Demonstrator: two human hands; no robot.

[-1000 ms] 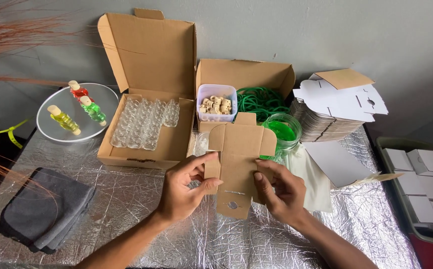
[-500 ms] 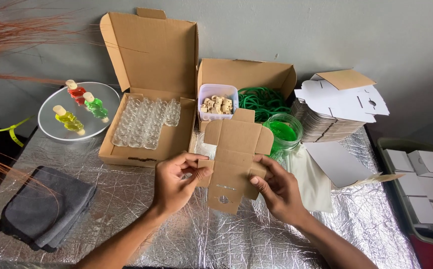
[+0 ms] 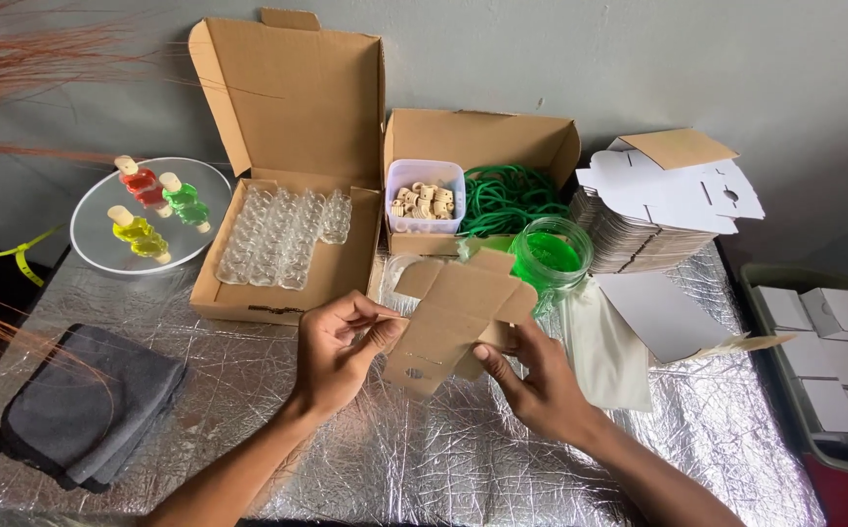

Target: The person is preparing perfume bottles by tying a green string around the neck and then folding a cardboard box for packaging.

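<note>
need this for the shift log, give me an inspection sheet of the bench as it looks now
surface: crinkled silver foil table cover.
job's things: flat brown die-cut cardboard box blank, tilted, held above the table.
clutter: open cardboard box of clear glass bottles; tub of cork stoppers; green cord coil; jar of green liquid; stack of white flat blanks; three coloured bottles on a round plate; grey cloth.
grips: left hand and right hand both pinch the blank.
cables: nothing seen.
surroundings: grey wall; bin of folded white boxes.
</note>
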